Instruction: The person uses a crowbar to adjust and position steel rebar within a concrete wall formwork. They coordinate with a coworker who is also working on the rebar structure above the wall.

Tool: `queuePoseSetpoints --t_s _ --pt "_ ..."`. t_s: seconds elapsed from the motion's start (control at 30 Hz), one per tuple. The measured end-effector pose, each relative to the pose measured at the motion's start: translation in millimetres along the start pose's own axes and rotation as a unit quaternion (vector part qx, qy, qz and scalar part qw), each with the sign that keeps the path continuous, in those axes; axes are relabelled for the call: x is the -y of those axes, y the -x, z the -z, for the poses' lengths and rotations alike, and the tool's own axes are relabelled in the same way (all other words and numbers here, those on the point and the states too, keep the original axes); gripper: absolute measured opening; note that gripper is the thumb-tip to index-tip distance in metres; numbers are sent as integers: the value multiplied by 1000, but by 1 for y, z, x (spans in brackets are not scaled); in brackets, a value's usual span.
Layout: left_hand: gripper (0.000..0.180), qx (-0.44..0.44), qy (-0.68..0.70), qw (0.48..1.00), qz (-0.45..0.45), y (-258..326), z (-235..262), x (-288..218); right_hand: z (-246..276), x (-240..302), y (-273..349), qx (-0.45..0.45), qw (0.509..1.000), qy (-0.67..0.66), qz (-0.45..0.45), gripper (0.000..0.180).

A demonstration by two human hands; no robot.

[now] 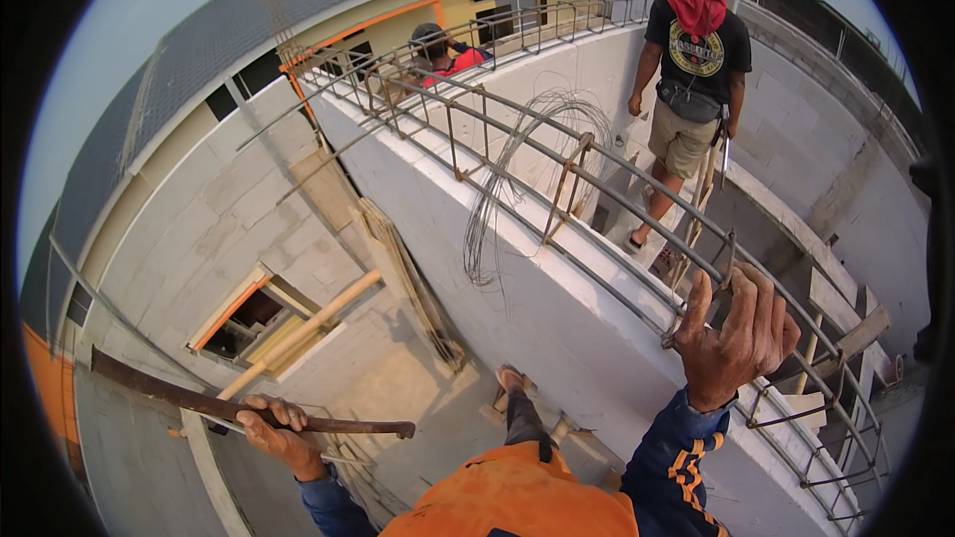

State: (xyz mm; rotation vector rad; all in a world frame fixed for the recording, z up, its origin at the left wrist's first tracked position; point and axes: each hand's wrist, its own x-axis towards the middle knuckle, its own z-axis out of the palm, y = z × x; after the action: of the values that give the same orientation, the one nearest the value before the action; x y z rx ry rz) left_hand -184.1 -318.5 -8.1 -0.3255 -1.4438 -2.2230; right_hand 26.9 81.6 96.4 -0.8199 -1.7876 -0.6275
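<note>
high up on a building site, white block walls [557, 308] run from the lower right of the frame up to the top middle, with roofs [229, 30] and sky at the upper left. far below, at the lower left, i see a window hole [249, 323] and a wooden pole [308, 328] leaning by it.

my right hand [736, 333] is at the right of the frame. its fingers [761, 303] are curled tight around a bar of the steel rod cage [557, 169] that lies along the top of the wall. my left hand [284, 433] is at the lower left. its fingers are closed around a long rusty iron bar [239, 408] that sticks out to both sides, over the drop.

a loose ring of thin wire [527, 169] hangs on the cage in the middle of the frame. my bare foot [512, 378] stands on a small ledge by the wall. a person in a black shirt and red head cloth [696, 50] walks away at the upper right, and another person in a red top [448, 55] is at the top middle.

i think i am holding on and bringing the iron bar up to the cage. the next move needs a firm right hand on the cage and a slow lift of the bar, so it does not slip and fall.
</note>
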Motion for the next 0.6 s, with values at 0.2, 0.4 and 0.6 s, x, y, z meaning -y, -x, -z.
queuePoseSetpoints --t_s 0.2,0.4,0.6 --pt "40 -1 -7 1000 6 4 1 -2 0 -1 1 3 1000 -2 3 24" --pt "41 3 -20 1000 -5 8 1 -4 0 1 0 10 1000 2 -3 23" --pt "42 -11 -50 999 -2 11 -1 -5 0 0 0 8 1000 2 1 21"
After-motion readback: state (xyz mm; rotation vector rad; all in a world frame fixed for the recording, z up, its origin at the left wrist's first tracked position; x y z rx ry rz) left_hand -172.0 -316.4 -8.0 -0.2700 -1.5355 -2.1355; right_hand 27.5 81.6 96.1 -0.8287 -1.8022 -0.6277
